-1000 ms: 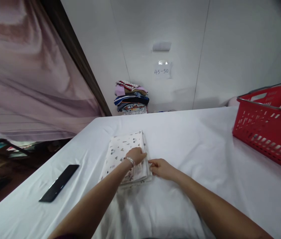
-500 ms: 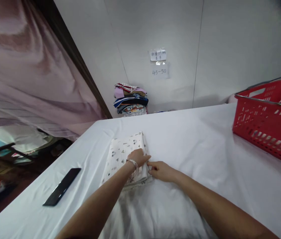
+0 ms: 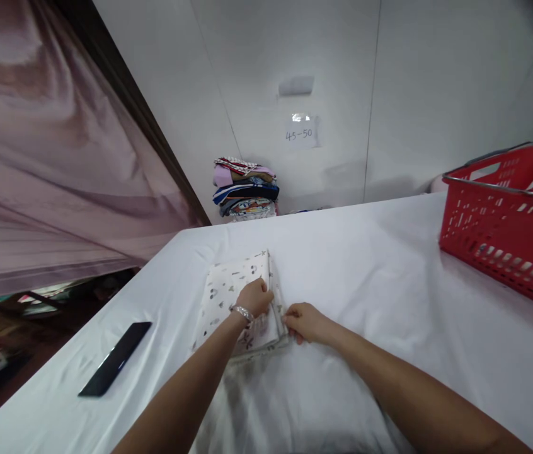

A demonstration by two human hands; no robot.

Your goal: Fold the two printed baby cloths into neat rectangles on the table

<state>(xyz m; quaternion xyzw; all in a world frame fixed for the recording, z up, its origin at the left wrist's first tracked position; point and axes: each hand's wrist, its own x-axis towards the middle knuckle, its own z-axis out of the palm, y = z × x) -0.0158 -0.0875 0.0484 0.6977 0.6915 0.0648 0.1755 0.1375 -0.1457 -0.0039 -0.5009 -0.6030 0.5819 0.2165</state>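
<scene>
A folded white cloth [image 3: 227, 282] with small printed figures lies flat on the white-covered table. My left hand [image 3: 254, 296], with a silver bracelet [image 3: 242, 312] at the wrist, rests on top of it. Its fingers are curled closed at the right-hand fold of the upper layer. Just right of it, my right hand [image 3: 308, 321] has thumb and fingers pinched together on the cloth's right edge. The cloth between the two hands shows several stacked layers. The fingertips of both hands are partly hidden.
A dark flat object [image 3: 115, 359] lies on the table [image 3: 342, 252] at the left. A red basket [image 3: 507, 233] with a metal handle stands at the right. Beyond the far edge is a stack of folded fabrics [image 3: 246, 189]. A pink curtain [image 3: 58, 139] hangs at the left.
My left hand has shifted slightly left and its extended finger has curled in. My right hand's fingers have closed on the cloth edge. The upper wall label has flipped up.
</scene>
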